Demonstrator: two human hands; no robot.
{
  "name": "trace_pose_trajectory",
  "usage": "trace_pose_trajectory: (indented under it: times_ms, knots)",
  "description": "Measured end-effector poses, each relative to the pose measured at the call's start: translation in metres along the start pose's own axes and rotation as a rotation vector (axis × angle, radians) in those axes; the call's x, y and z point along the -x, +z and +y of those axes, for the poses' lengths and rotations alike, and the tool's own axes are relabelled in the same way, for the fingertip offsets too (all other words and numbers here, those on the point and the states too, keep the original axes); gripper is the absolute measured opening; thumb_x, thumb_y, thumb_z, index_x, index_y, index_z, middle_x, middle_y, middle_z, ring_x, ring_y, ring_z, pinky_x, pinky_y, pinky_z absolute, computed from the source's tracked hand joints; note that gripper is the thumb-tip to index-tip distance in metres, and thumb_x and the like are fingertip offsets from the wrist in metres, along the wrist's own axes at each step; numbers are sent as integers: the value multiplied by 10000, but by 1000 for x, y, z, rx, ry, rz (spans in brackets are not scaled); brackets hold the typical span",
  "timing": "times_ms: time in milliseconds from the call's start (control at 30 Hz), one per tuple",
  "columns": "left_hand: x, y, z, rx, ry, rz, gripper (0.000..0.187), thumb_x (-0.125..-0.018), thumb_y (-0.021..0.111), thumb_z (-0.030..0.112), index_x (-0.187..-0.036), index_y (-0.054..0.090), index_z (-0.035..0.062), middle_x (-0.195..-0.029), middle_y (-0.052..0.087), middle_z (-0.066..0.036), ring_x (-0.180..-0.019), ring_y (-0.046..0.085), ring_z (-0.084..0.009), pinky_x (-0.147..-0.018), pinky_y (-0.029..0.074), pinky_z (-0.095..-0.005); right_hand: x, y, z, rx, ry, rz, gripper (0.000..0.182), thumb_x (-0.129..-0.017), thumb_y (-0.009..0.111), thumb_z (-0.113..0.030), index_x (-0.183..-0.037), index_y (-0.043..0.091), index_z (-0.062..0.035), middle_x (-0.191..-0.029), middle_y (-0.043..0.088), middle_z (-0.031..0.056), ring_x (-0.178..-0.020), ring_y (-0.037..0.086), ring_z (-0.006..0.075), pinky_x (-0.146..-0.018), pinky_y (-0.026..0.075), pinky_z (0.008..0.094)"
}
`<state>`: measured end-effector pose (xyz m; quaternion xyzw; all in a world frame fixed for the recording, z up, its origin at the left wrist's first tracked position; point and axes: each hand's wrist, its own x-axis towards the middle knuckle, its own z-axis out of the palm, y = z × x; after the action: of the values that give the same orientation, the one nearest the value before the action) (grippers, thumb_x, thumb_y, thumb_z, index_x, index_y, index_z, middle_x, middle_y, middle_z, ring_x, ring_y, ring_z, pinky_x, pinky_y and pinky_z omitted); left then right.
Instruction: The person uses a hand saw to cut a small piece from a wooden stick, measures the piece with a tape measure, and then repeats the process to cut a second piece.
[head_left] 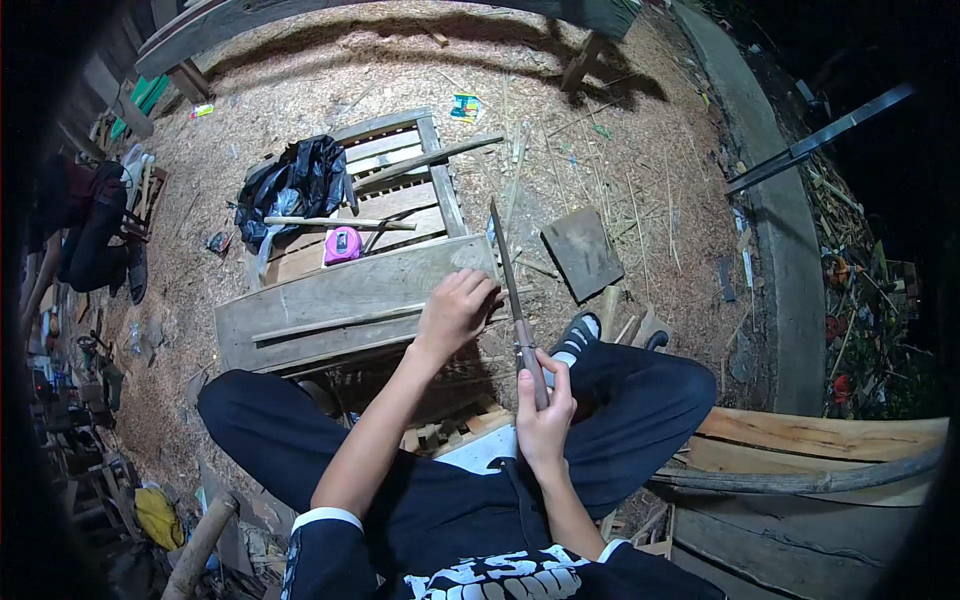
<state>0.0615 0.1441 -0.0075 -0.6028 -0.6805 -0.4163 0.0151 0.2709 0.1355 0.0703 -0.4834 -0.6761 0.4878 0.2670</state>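
In my right hand point(545, 410) is the wooden handle of a long, narrow knife point(510, 280), its dark blade pointing up and away from me. My left hand point(458, 312) is closed just left of the blade, over the right end of a worn wooden plank point(350, 297). Whatever its fingers pinch is hidden or too small to name. A thin wooden strip point(338, 325) lies along the plank. Behind it, a pink tape measure point(342, 245) rests on a slatted wooden panel point(440, 185), close to a stick point(340, 223) and a crumpled black plastic bag point(292, 190).
A square board point(582, 253) lies on the shaving-covered ground point(640, 180) at right. Long boards point(810, 440) and a pole point(800, 482) are by my right side. Another person point(95, 220) sits at far left. A bench point(370, 20) crosses the back.
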Motion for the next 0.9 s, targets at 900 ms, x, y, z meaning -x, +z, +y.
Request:
trace_pose_trajectory:
  times_ms: [900]
  knots:
    - [-8,10,-13,-104,-29,35,309,-823,702,17,-1130,677,3,-1091,649,-150,-1061,621,-357,-915,525,-451,-32,11,31,-7,-298,56,332,-1037,686,-201,-1264,642,37,-1121,711,104,-886,637,106,-729,532,271]
